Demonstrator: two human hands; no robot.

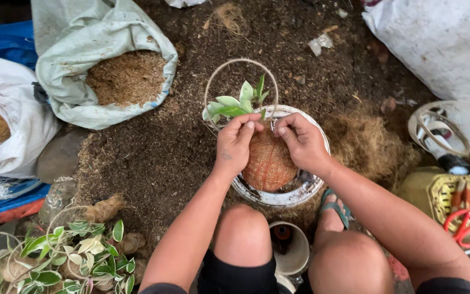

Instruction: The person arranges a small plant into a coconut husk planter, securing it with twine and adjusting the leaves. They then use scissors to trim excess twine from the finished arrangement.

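Dark soil (153, 147) strewn with fibre covers the ground where a person squats, knees at the lower edge. Both hands meet over a coir ball (268, 162) sitting in a white basin (278, 197) at the middle. The ball looks fully wrapped, a plant (237, 104) rising from its top beside a wire hoop (240, 62); left hand (235, 143) and right hand (302, 141) pinch narrowly at the crown, where work seems unfinished. What the fingers grip is too fine to see. Finished balls with leaves (72, 260) lie at the lower left corner, so several appear done. An open sack (110, 65) of fibre sits upper left; scissors (466, 226) at the right edge are partly cut off.
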